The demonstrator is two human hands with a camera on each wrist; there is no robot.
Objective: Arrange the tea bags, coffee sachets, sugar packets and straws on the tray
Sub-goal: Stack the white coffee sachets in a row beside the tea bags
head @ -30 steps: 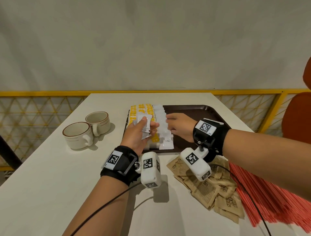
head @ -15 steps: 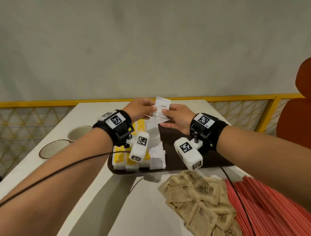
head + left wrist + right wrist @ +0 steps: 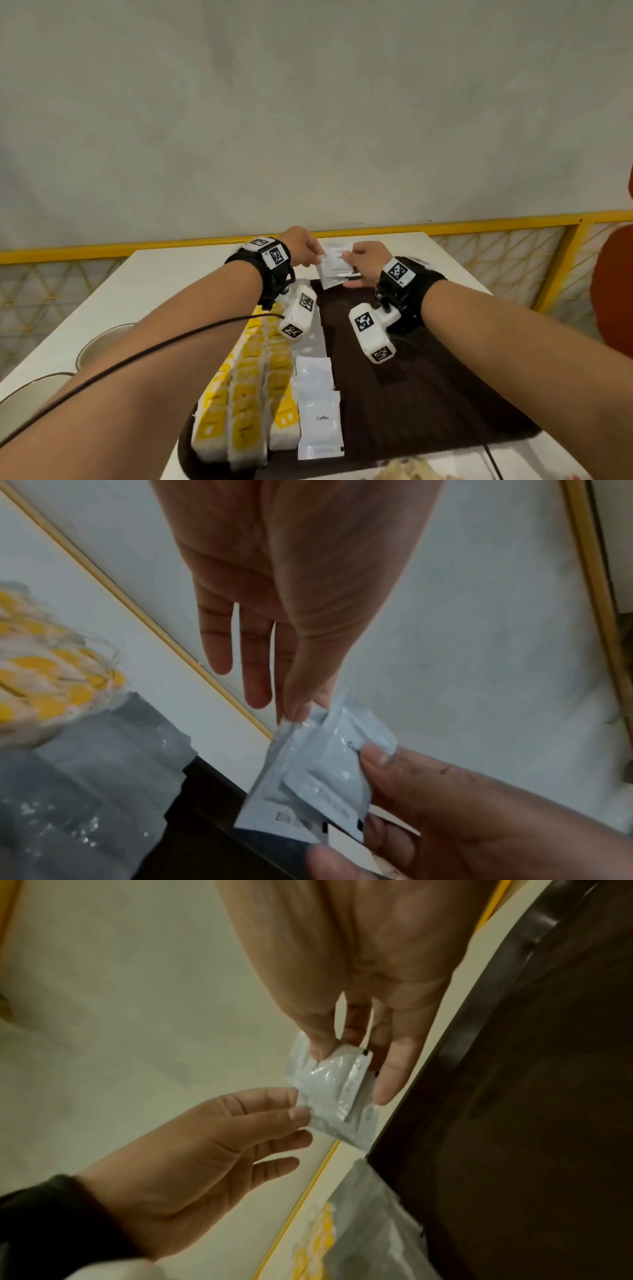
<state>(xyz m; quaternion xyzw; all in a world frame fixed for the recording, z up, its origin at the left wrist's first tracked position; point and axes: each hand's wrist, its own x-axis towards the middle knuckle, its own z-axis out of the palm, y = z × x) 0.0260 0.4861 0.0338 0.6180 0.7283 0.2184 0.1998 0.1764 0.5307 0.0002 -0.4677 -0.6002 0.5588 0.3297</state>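
Note:
Two overlapping white coffee sachets [image 3: 337,266] hang in the air over the far end of the dark brown tray [image 3: 411,394]. My left hand [image 3: 317,260] pinches their upper left corner [image 3: 301,715] between thumb and forefinger. My right hand [image 3: 349,270] grips them from the right, thumb on the front face [image 3: 373,756] and fingers behind [image 3: 387,1080]. On the tray's left side lie rows of yellow-and-white tea bags [image 3: 246,394]. Beside them runs a column of white coffee sachets [image 3: 318,421]. Brown sugar packets [image 3: 404,471] peek in at the bottom edge.
Two cream cups [image 3: 102,342] stand on the white table left of the tray, partly behind my left forearm. A yellow railing [image 3: 513,219] runs along the table's far side. An orange chair [image 3: 613,291] stands at the right. The tray's right half is bare.
Both hands have moved from the tray's near end to its far end, carrying the sachets. The right hand, earlier on the tray's sachets, now grips the held ones too.

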